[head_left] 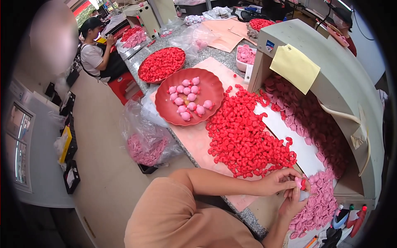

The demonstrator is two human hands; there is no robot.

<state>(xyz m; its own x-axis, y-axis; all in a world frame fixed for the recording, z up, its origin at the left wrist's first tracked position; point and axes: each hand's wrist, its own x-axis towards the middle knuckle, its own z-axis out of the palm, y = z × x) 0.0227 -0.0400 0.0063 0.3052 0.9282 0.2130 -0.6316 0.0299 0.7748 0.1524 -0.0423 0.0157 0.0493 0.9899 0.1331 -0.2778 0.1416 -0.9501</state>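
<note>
Both my hands meet over the pile at the lower right, around a small pink piece with a red part (300,182). My left hand (278,182) pinches it between thumb and fingers. From below, my right hand (294,201) closes on the same piece, its fingers partly hidden. A pale bluish-white patch shows at the right fingertips; I cannot tell what it is. Just left of my hands spreads a heap of glossy red bean-shaped pieces (244,132). Flat pink pieces (316,198) lie heaped on the right.
A scalloped red tray (165,89) holds several round pink pieces with red parts. Behind it stands a bowl of red pieces (162,64). A grey arched machine housing (347,78) with a yellow note (295,68) rises at right. A plastic bag (147,140) sits beside the table; a seated person (97,53) works beyond.
</note>
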